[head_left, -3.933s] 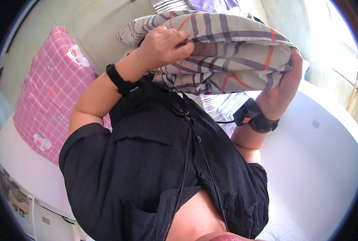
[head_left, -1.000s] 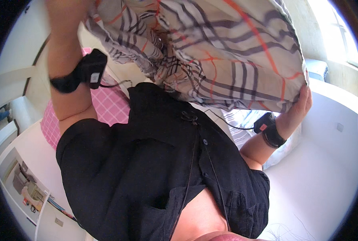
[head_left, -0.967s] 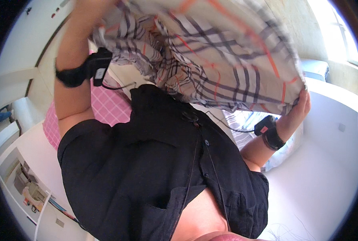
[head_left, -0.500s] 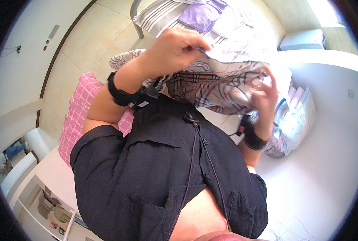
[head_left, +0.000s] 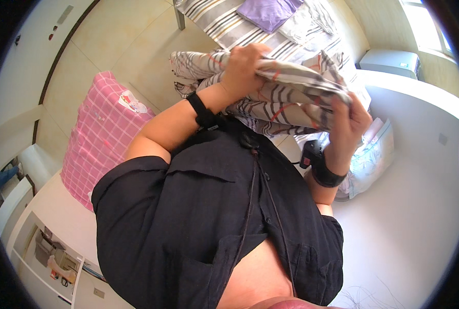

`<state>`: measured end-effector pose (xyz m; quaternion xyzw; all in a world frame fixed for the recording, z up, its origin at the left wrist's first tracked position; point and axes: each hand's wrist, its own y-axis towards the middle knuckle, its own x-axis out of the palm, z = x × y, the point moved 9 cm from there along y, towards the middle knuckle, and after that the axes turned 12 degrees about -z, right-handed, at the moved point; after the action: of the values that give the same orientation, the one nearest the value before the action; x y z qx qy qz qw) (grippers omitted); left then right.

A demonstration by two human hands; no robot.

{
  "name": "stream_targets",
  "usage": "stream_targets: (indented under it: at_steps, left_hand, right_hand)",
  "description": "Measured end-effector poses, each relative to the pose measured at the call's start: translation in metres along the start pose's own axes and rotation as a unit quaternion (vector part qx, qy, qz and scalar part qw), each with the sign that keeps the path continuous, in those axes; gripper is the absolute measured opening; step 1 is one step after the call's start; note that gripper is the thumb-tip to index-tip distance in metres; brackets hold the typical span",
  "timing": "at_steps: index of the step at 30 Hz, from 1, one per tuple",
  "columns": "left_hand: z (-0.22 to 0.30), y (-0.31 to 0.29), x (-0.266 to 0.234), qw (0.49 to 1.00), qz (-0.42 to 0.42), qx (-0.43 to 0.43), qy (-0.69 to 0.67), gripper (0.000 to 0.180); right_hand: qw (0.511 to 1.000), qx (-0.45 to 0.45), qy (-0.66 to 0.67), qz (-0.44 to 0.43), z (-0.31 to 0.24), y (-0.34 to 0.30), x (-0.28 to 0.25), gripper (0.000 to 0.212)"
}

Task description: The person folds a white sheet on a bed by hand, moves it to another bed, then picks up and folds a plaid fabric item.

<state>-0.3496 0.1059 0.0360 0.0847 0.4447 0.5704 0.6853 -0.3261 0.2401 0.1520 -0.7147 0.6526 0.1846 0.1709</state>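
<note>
A cream cloth piece with black check and red lines (head_left: 281,103) hangs in folds in front of my chest; whether it is a garment or bedding I cannot tell. My left hand (head_left: 246,69) is closed over its upper edge, left of the middle. At the right end my right hand (head_left: 349,119) pinches a gathered part of the same cloth. Between the two hands the edge runs as a folded band. Some of the cloth droops to the left past my left wrist, and its lower part is partly hidden behind my shirt.
Ahead, a striped cover (head_left: 214,23) bears a folded purple cloth (head_left: 268,14) and white clothing (head_left: 312,23). A pink checked cover (head_left: 98,139) lies at left. On the right are a clear plastic bag (head_left: 376,159), a curved white surface (head_left: 415,206) and a light-grey box (head_left: 391,63).
Both hands have shifted right, the right one also lower. The cloth, spread open before with its inside showing, is now gathered into a narrower folded band between them.
</note>
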Motion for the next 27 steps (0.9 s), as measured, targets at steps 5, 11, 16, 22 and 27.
stream_targets:
  at_steps: [5, 11, 16, 22, 27]
  left_hand:
    - [-0.100, -0.070, 0.023, 0.951, 0.020, -0.303, -0.058, 0.038]
    - [-0.107, -0.036, -0.063, 0.984, -0.005, -0.174, 0.039, 0.023]
    - [-0.092, -0.071, -0.035, 0.975, -0.157, -0.153, 0.019, 0.018]
    - [-0.032, -0.088, -0.014, 0.972, -0.177, -0.070, -0.135, 0.021]
    - [-0.029, -0.115, 0.015, 0.896, -0.306, -0.134, -0.291, 0.031]
  right_hand:
    - [0.984, -0.009, 0.004, 0.180, -0.003, -0.025, -0.065, 0.012]
    - [0.950, -0.042, -0.075, 0.300, -0.027, -0.063, -0.110, 0.024]
    - [0.907, -0.081, -0.117, 0.396, -0.054, -0.085, -0.129, 0.033]
    - [0.885, -0.066, -0.089, 0.453, -0.046, -0.096, -0.133, 0.038]
    - [0.897, -0.041, -0.106, 0.427, -0.047, -0.090, -0.129, 0.041]
